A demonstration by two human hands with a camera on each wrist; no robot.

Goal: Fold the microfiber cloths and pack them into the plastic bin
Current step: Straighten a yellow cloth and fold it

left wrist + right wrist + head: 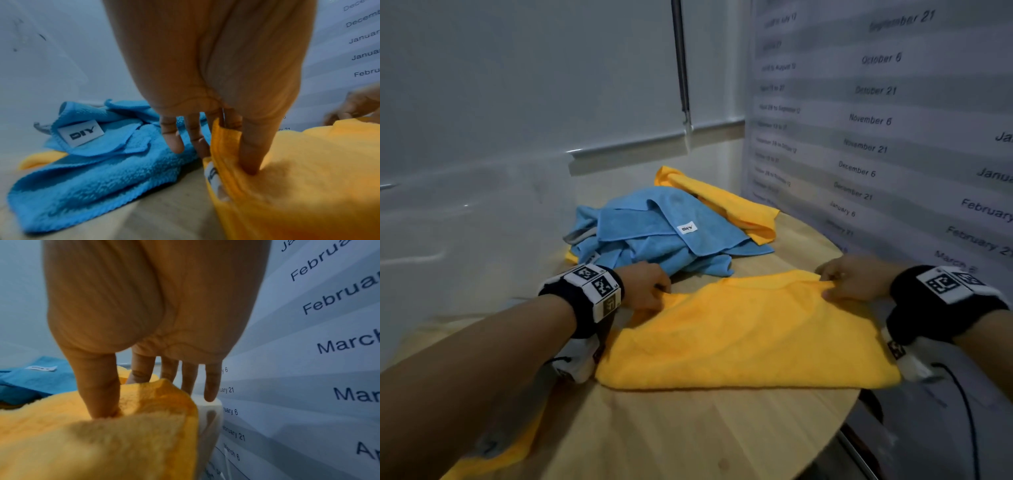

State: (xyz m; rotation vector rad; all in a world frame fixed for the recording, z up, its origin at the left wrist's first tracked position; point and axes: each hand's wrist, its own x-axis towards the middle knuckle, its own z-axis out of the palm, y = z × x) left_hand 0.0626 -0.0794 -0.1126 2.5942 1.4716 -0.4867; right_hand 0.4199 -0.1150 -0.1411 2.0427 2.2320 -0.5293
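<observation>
Fingers and thumb of the left hand (645, 286) pinch one far corner of the yellow cloth (743, 335), and the right hand (851, 279) pinches the other far corner in the same way; the wrist views show each thumb pressed into the pile with the hem caught against the fingers behind it. The yellow cloth lies on the round wooden table (705, 431), its near edge already doubled and roughly straight.

To fold well from here, I judge both corners should rise together and travel level towards the near edge of the yellow cloth, so the hems meet squarely. Keeping light tension between the hands should stop the middle from sagging into a wrinkle, and a flat palm stroke afterwards would set the crease.

Fabric here is plush, short-looped microfiber with a stitched hem, soft and limp, so it will drape rather than hold an edge. A white label is sewn at the corner the left hand grips. Beyond the yellow cloth sits a crumpled heap of blue cloths (664, 233), one showing a white label, and behind them lies another yellow one (726, 198). No plastic bin appears in any view.
</observation>
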